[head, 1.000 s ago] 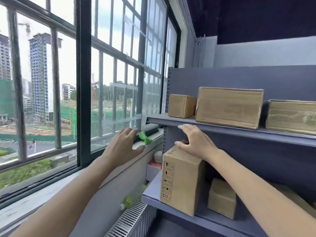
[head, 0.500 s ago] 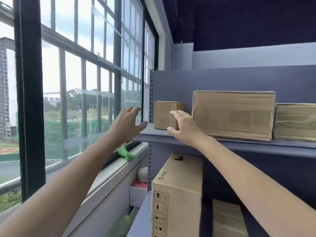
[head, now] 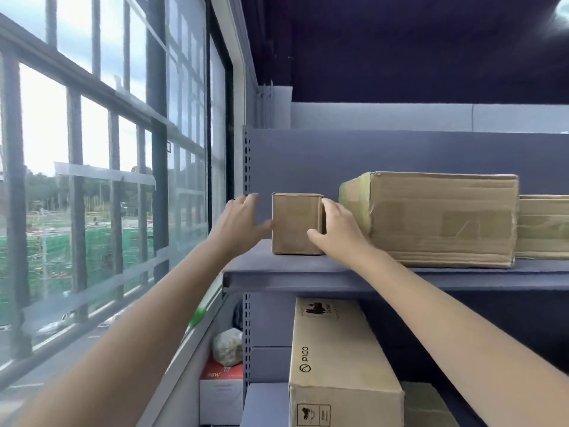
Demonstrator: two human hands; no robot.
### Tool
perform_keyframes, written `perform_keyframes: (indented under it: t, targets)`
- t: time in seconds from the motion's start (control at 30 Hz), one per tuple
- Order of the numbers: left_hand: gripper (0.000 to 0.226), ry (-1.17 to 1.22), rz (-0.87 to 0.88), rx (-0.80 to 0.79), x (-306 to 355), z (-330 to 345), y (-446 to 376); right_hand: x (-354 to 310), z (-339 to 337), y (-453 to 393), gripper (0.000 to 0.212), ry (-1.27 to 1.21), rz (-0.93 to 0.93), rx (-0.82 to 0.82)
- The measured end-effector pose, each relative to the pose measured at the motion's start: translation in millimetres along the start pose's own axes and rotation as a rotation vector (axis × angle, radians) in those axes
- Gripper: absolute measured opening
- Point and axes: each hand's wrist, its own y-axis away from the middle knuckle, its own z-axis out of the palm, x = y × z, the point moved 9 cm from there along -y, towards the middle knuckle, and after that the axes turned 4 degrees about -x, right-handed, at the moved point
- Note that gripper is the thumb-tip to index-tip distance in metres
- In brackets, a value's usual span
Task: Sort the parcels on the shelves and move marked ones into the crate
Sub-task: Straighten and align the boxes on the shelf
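Flanking the small box [head: 297,223] on the shelf [head: 308,274], right hand [head: 337,231] gripping, left hand [head: 238,224] spread, touching; best squeeze both sides evenly.

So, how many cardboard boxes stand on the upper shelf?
3: a small box at the left end between the hands, a large box beside it, and a third box cut off at the right edge. More may be hidden.

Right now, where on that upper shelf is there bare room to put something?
Bare patches: the upper shelf left end, between the upright and the small box, and its front strip. Crowded rightward: the large box abuts another box.
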Motion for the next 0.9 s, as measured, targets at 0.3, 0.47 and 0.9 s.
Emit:
perform_keyframes:
  t: [0.3,0.47,0.9]
  targets:
    - [0.032,-0.001,-0.122,-0.288,-16,54,-27,25,16,-16,0.030,-0.002,0.263,-0.066]
    - [0.025,-0.010,-0.089,-0.266,-1,57,-25,27,31,-16,0.028,-0.106,0.252,-0.153]
    - [0.022,0.592,-0.009,0.060,42,-23,18,-13,-45,27,0.024,-0.485,-0.084,0.193]
